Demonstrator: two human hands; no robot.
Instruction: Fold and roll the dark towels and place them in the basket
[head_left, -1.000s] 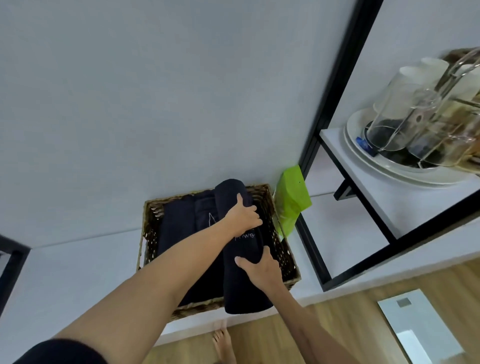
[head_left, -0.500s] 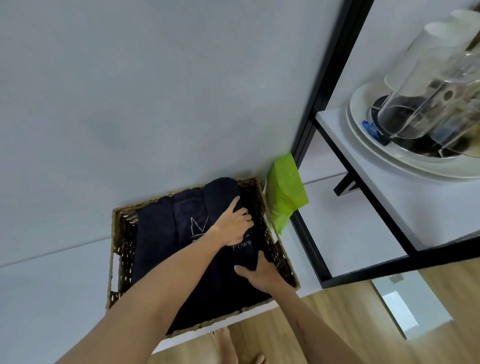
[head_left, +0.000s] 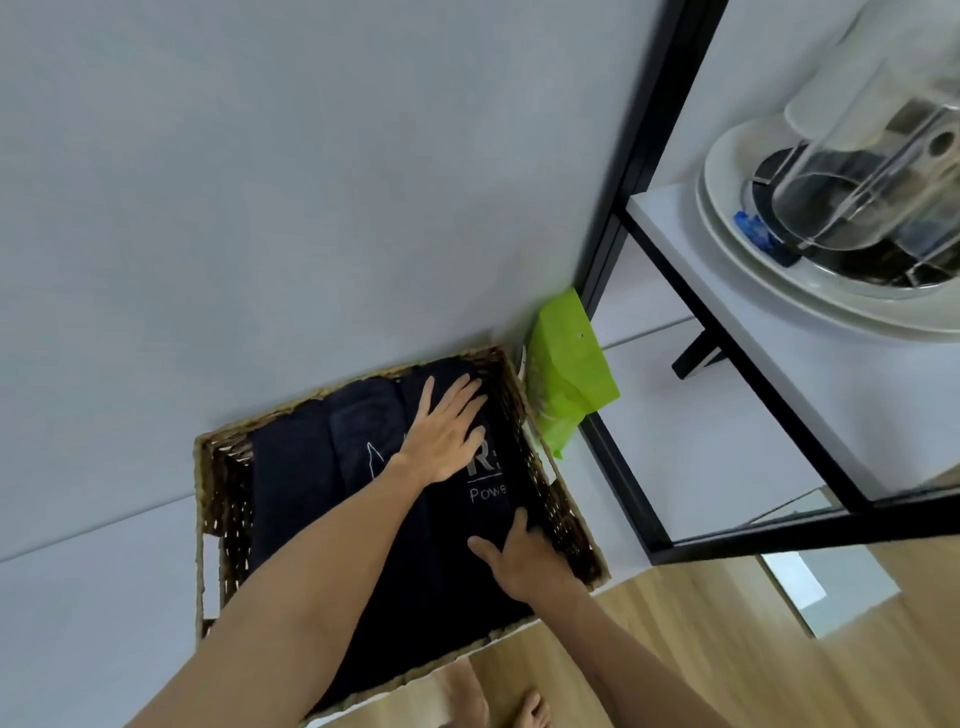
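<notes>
The placing step is nearly done: the rolled dark towel (head_left: 488, 499) with white lettering lies inside the wicker basket (head_left: 208, 519), along its right side, beside other dark towels (head_left: 291, 478) on the left. The left hand (head_left: 444, 434) rests flat on its far end, fingers (head_left: 457, 389) straight and spread. The right hand (head_left: 524, 558) holds the near end, thumb on top, other fingers curled over the edge. Next, I judge, both hands let go and lift clear without loosening the roll.
</notes>
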